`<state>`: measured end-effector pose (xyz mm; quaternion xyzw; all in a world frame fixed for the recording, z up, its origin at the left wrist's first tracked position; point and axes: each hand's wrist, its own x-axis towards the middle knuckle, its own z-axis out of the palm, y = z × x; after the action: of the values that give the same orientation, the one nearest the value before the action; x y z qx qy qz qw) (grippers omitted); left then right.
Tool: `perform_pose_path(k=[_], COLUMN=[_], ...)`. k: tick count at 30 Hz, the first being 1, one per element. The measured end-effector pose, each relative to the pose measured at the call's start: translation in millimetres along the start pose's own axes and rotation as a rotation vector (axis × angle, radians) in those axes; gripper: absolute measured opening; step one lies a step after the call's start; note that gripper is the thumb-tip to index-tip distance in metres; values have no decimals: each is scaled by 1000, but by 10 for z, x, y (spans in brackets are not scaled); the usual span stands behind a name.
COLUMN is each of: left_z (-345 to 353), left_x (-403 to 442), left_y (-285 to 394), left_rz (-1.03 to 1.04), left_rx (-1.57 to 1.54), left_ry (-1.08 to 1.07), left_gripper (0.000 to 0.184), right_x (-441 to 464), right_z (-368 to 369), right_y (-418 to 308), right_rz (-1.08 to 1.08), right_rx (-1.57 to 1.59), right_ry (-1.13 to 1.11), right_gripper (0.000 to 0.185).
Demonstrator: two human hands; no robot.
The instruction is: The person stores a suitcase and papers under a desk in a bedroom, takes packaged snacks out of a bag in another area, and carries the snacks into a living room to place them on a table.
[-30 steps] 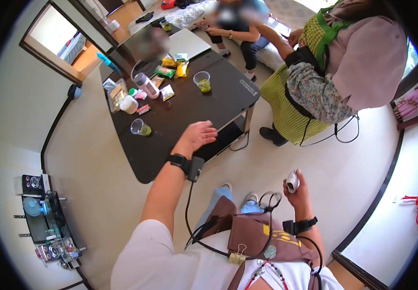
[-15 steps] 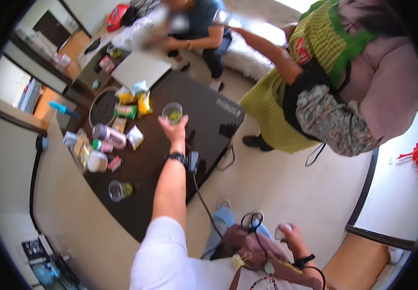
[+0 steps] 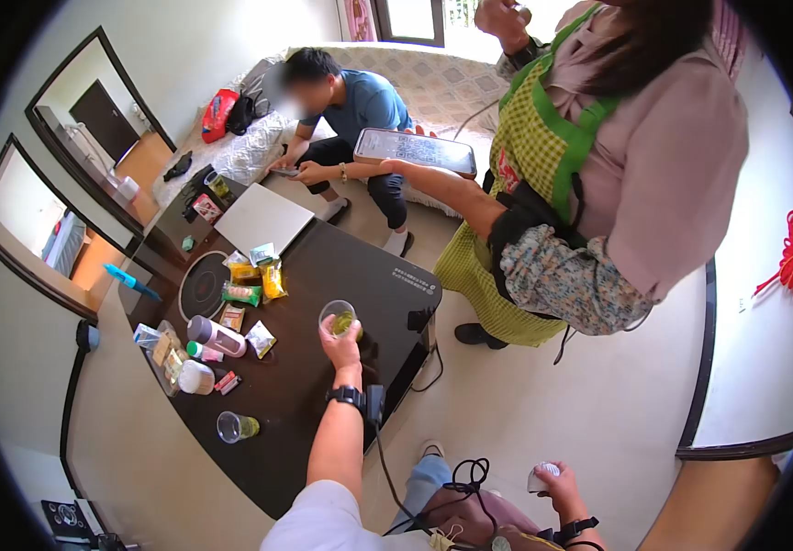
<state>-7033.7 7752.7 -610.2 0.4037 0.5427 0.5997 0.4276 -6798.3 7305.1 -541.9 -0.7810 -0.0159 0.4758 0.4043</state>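
Note:
A clear plastic cup of green tea stands over the dark table, and my left hand has its thumb and fingers closed around the near side. Whether the cup's base touches the table, I cannot tell. Low on the right, my right hand is closed on a small white rounded object; its kind does not show. A second clear cup with green contents is on the table to the left of my forearm.
The dark table carries wrapped snacks, a bottle, a white jar and a silver laptop. An aproned person at the right holds a phone. Another person sits on the sofa.
My left hand's spread fingers have closed around the cup. The view has shifted and tilted up. The aproned person's phone is now lower, its screen plainly visible. My right hand keeps its white object.

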Motion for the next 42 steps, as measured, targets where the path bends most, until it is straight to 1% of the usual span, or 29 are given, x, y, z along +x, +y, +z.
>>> perform_pose_path(k=[2, 5, 6, 8, 9, 10, 12, 13, 15, 16, 18, 19, 21, 22, 24, 25, 27, 28, 29, 30, 31, 33, 34, 37, 38, 42], left_z=[-57, -107, -89, -32, -8, 3, 39, 36, 9, -31, -108, -173, -272, -314, -350, -354, -375, -399, -390, -392, -412, -453, -457, -495, -496, -490], left_x=[-347, -981, -1229, -1687, -1884, -2064, -2448, -2594, -2819, -2946, -3214, -3327, -3555, -3640, -3762, -3842, -4034, -4108, -4169, -4221, -4278, -4393, -4409, -4572, -4563, -4572], left_y=[216, 802, 1096, 1665, 1882, 2096, 2639, 2850, 3231, 3447, 3855, 3989, 4249, 4332, 4473, 4509, 4533, 4528, 4555, 4581, 4606, 4655, 4651, 4791, 4778, 4740], left_rz=[17, -49, -49, -113, -10, 93, -3, 7, 219, 230, 414, 425, 467, 465, 720, 729, 791, 749, 766, 915, 884, 818, 842, 762, 807, 820], left_rx=[-15, -175, -176, -253, -198, -134, -265, -260, -195, -192, -100, -100, -124, -123, -42, -50, -108, -170, -176, -175, -181, -194, -168, -85, -82, -139], left_ry=[-88, -324, -307, -544, -601, -660, -771, -739, -893, -874, -960, -946, -1037, -1038, -1125, -1142, -1150, -1185, -1205, -1218, -1247, -1302, -1311, -1305, -1309, -1291], left_gripper=[51, 49, 49, 49, 49, 49, 52, 52, 57, 57, 63, 63, 67, 67, 68, 68, 69, 68, 68, 61, 53, 39, 36, 27, 27, 25], right_x=[-33, -30, -16, -80, -108, -151, -232, -260, -283, -240, -208, -163, -123, -158, -186, -76, 103, 100, 94, 18, -1, 55, 5, -66, -59, -26], right_z=[-80, -252, -354, -596, -765, -890, -1123, -1255, -1483, -1605, -1799, -1856, -1946, -1955, -1939, -1927, -1859, -1822, -1777, -1688, -1630, -1585, -1554, -1569, -1565, -1576], right_y=[119, 334, 403, 498, 484, 492, 539, 556, 581, 653, 717, 768, 840, 816, 803, 910, 1075, 1109, 1129, 1075, 1057, 1155, 1154, 1247, 1287, 1453], right_rz=[-22, 7, -12, -21, -18, -19, -42, -50, -67, -65, -56, -35, -39, -63, -96, -102, -192, -211, -225, -172, -117, -127, -125, -121, -122, -107], right_rx=[6, -18, -19, -31, -61, -39, -31, -53, -10, 1, 9, 31, 27, 45, 83, 100, 145, 196, 217, 158, 97, 127, 109, 116, 132, 177], right_ry=[-9, -65, -97, -155, -175, -143, -115, -139, -111, -98, -86, -59, -85, -102, -104, -93, -205, -239, -230, -176, -124, -132, -125, -105, -99, -51], right_gripper=[49, 48, 48, 47, 47, 46, 45, 45, 45, 43, 42, 41, 37, 39, 41, 41, 44, 46, 46, 45, 45, 45, 46, 46, 46, 45])
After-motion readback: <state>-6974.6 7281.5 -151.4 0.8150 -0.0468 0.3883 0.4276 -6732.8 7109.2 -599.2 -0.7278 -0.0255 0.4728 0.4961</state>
